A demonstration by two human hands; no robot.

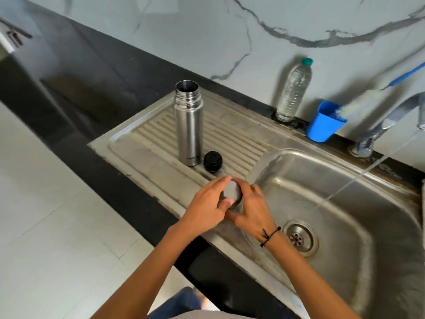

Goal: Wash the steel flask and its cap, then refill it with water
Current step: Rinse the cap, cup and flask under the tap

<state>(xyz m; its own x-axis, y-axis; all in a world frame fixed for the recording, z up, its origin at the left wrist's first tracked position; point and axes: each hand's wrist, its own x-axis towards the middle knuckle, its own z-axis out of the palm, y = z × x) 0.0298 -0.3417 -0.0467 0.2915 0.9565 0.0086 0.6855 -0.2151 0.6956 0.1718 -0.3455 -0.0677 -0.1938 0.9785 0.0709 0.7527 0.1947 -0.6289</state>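
The steel cap (232,192) is held between both hands over the near edge of the draining board, just left of the sink basin (345,203). The left hand (207,203) is curled round it from the left with the thumb pressed on its side, and the right hand (251,203) is wrapped round it from the right.

The steel flask (189,125) is stood upright and open-mouthed on the ribbed draining board, left of the basin and beyond the hands. A black inner stopper (212,161) is laid just beside its base, on the side nearer the basin.

Water is being run from the tap (391,120) into the far right of the basin, well apart from the cap. If the cap is only rubbed where it is held, it is likely left unrinsed, and water is wasted meanwhile.

A wet steel cap is judged slippery. Should the grip be loosened, it could be dropped into the basin and rolled toward the drain (300,237).

The tall flask is judged easy to topple. An arm swung leftward from the basin could knock it over, and the stopper could be pushed off the board onto the dark surface (128,185).
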